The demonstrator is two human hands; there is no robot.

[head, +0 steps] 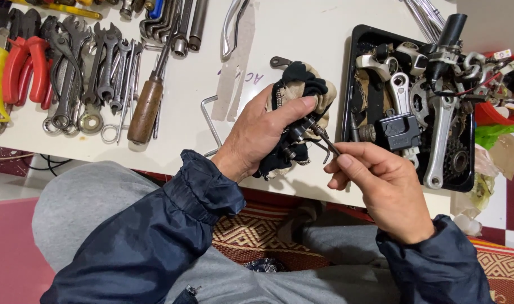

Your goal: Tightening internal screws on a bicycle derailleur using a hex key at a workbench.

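Centrally in the frame, the left hand [262,135] is closed around a dirty black-and-tan rag [302,98] with a small dark metal part [299,134] wrapped in it, thumb pressed on top. Just right of it, the right hand [380,183] pinches a thin hex key [323,135] whose tip meets that part. Both are held above the near edge of the white desk [302,34]. At right sits a black tray [351,84] of bike parts; at upper left lie wrenches [108,67], red-handled pliers [21,70] and a wooden-handled screwdriver [146,107].
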